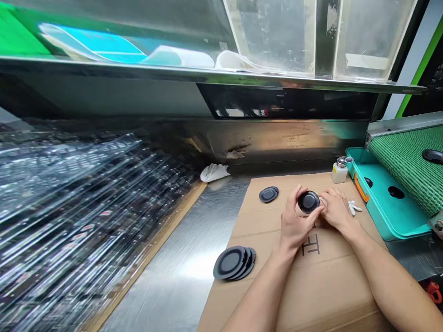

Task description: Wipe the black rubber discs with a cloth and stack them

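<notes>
A small round black plastic disc (308, 202) with a raised rim is held up between the thumb and fingers of my left hand (294, 219). My right hand (335, 208) is closed at the disc's right edge, its fingers curled together. A bit of something white shows by those fingertips, too small to name. Both hands are over a flat cardboard sheet (263, 295) with dark printed marks. Several similar black discs (230, 263) lie overlapped at its left edge, and a few more black discs (268, 194) lie farther back.
Right of the cardboard is a teal tray (391, 216) with black pieces, beside a green conveyor belt (404, 159) carrying another. A white pump bottle (339, 171) stands near the tray. Small white pieces (355, 207) lie by my right hand. Clear-wrapped stacks (86, 221) and a white glove (214, 173) are leftward.
</notes>
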`<state>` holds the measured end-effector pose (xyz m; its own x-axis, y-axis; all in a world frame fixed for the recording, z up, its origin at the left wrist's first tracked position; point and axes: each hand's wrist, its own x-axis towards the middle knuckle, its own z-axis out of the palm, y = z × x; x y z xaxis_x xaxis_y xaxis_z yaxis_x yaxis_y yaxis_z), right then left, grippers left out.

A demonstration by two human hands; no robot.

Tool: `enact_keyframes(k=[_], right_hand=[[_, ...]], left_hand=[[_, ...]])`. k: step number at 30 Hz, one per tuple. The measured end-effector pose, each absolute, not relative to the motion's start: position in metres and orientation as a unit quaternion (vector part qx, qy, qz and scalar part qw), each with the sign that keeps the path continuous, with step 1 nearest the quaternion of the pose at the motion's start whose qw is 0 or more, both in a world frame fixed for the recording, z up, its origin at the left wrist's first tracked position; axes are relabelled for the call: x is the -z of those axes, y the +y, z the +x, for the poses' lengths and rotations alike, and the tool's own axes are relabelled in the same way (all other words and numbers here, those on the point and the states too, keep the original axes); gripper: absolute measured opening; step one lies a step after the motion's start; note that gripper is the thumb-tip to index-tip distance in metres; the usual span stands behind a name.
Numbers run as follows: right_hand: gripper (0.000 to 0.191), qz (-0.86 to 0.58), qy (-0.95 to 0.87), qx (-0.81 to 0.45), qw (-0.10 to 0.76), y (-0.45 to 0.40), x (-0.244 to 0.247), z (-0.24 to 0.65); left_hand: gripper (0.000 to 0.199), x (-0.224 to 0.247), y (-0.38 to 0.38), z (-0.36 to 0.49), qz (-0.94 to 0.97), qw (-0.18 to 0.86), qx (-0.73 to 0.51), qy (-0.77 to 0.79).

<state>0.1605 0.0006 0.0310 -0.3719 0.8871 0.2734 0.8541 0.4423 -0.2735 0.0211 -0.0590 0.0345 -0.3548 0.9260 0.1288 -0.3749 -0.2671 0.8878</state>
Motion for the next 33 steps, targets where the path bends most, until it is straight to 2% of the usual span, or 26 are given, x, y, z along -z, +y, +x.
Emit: enact_keyframes(k=[5,9,15,18,21,23,25,26,30,33], right_hand=[[0.029,-0.519,-0.834,-0.046,0.18,0.004,-0.026,0.165],[0.036,-0.507,-0.847,-0.05,0.148,0.003,-0.023,0.162],[0.027,-0.5,-0.857,-0.045,0.115,0.002,-0.023,0.16],[0.024,-0.505,-0.855,-0.044,0.114,0.003,-0.024,0.16],[0.024,-0.509,-0.852,-0.047,0.109,0.003,-0.024,0.16],[0.026,-0.509,-0.853,-0.047,0.106,0.003,-0.024,0.161],[0.028,-0.513,-0.851,-0.043,0.105,0.004,-0.024,0.162],[0.029,-0.515,-0.849,-0.041,0.106,0.005,-0.024,0.162],[0.031,-0.528,-0.841,-0.04,0.108,0.008,-0.022,0.165],[0.031,-0.529,-0.841,-0.04,0.106,0.009,-0.021,0.166]], left_hand=[[0.076,-0.035,-0.062,0.02,0.367,0.441,-0.708,0.412],[0.088,-0.031,-0.059,0.018,0.417,0.419,-0.682,0.431],[0.093,-0.029,-0.06,0.018,0.427,0.419,-0.673,0.434],[0.086,-0.029,-0.06,0.018,0.443,0.387,-0.676,0.444],[0.08,-0.024,-0.056,0.017,0.49,0.289,-0.671,0.476],[0.058,-0.017,-0.052,0.014,0.552,0.208,-0.636,0.498],[0.023,-0.008,-0.047,0.008,0.603,0.154,-0.569,0.538],[0.019,-0.004,-0.044,0.005,0.617,0.135,-0.527,0.568],[0.031,0.008,-0.037,-0.005,0.614,0.062,-0.378,0.69],[0.048,0.01,-0.042,-0.005,0.622,0.081,-0.346,0.698]])
